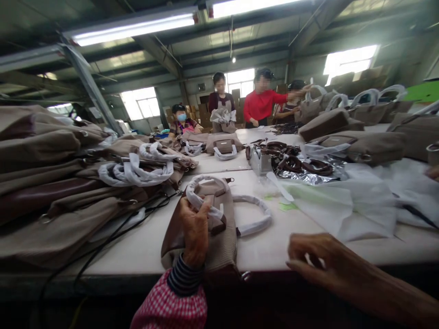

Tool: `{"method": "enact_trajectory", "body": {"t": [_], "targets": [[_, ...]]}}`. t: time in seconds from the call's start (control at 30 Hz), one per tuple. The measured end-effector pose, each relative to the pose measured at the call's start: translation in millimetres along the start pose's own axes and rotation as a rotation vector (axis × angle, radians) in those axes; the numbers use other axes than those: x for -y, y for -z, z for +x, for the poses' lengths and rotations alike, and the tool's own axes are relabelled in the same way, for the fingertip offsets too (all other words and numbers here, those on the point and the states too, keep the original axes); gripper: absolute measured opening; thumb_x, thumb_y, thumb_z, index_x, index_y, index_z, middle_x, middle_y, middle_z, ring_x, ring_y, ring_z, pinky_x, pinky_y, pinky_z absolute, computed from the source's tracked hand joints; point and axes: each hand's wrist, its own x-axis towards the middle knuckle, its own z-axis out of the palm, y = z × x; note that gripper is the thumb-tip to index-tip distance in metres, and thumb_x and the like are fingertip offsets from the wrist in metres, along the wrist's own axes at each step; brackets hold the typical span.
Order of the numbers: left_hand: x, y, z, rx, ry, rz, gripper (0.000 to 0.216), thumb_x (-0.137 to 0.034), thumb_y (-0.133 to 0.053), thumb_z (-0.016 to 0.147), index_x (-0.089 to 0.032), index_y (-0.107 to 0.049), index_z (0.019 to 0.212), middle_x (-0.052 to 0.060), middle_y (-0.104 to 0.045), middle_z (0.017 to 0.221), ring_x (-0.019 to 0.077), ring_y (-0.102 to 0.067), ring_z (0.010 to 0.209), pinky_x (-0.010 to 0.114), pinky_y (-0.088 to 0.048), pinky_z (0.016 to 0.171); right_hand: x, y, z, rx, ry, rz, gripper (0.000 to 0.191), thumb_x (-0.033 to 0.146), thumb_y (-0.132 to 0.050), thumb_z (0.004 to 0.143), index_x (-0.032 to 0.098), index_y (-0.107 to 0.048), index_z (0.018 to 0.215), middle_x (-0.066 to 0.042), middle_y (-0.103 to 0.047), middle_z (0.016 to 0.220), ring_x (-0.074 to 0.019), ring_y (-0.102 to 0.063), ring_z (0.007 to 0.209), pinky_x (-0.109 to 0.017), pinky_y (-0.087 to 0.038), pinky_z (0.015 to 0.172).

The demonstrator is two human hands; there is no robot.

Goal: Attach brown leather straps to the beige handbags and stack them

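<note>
Taupe ribbed-fabric handbag (224,244) at the near middle of a long white-topped bench (264,253)

Along the left of the bench rises a broad heap of taupe fabric bags with brown trim (65,183). On the far right are more taupe bags with pale handles (370,141). Crumpled translucent white sheets (370,196) spread over the right side, nearer than a pile of dark brown straps (318,168). The handbag lies at the bench's near edge, between heap and sheets. The right hand (318,256), somewhat blurred, is well apart to its right, grip loosely open, fingers curled. The left hand (195,230) has its grip closed on one white-wrapped looped handle (193,188); a second wrapped handle (266,214) loops out rightward on the bench. Farther right lie a flat white strip (280,188) and small green scraps (288,206).
</note>
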Motion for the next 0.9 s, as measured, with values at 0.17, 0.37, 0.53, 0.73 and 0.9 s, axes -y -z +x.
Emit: {"method": "enact_trajectory", "body": {"t": [0.17,0.37,0.53,0.73,0.9], "targets": [[2.6,-0.7,-0.9,-0.038,-0.36,0.309,0.071,-0.01,-0.07,0.079,-0.022,-0.039,0.142,0.015,-0.054,0.143,0.0299,-0.058,0.131,0.051,-0.047,0.113,33.3,-9.6,116.2,-0.141,0.297,-0.047,0.032,0.004,-0.054,0.086,0.019,-0.066,0.112,-0.008,-0.07,0.114,-0.0212,-0.066,0.1,-0.035,-0.052,0.091],[-24.6,30.2,6.0,0.526,-0.888,0.987,0.039,-0.005,-0.054,0.095,-0.024,-0.063,0.128,0.01,-0.061,0.146,0.0315,-0.046,0.147,0.057,-0.029,0.126,-0.9,-40.8,153.9,0.126,0.523,0.017,0.038,0.01,-0.054,0.09,0.016,-0.066,0.126,-0.014,-0.067,0.13,-0.025,-0.061,0.123,-0.045,-0.047,0.111],[-39.3,61.8,14.9,1.006,-0.702,1.183,0.023,-0.028,-0.048,0.107,-0.023,-0.07,0.104,0.004,-0.075,0.101,0.0258,-0.069,0.102,0.053,-0.044,0.111,-4.6,-39.4,142.7,0.114,0.515,0.045,0.031,0.02,-0.053,0.101,0.02,-0.065,0.13,-0.012,-0.066,0.137,-0.0234,-0.058,0.129,-0.044,-0.043,0.115],[-52.3,60.9,22.2,1.02,-0.777,1.046,0.037,-0.04,-0.057,0.102,-0.022,-0.065,0.071,0.003,-0.066,0.073,0.0242,-0.063,0.084,0.052,-0.037,0.112,30.6,-43.7,162.7,-0.016,0.358,-0.022,0.016,0.017,-0.057,0.099,0.019,-0.072,0.093,-0.006,-0.073,0.099,-0.0216,-0.064,0.096,-0.039,-0.05,0.095],[-59.7,62.1,26.4,1.202,-0.064,0.707,0.055,-0.051,-0.042,0.106,-0.02,-0.048,0.061,-0.004,-0.039,0.055,0.0129,-0.035,0.051,0.028,-0.029,0.053,49.7,-60.4,180.6,-0.184,0.429,0.087,0.019,0.028,-0.063,0.1,0.02,-0.066,0.118,-0.009,-0.067,0.12,-0.0228,-0.06,0.112,-0.037,-0.049,0.099]]}}
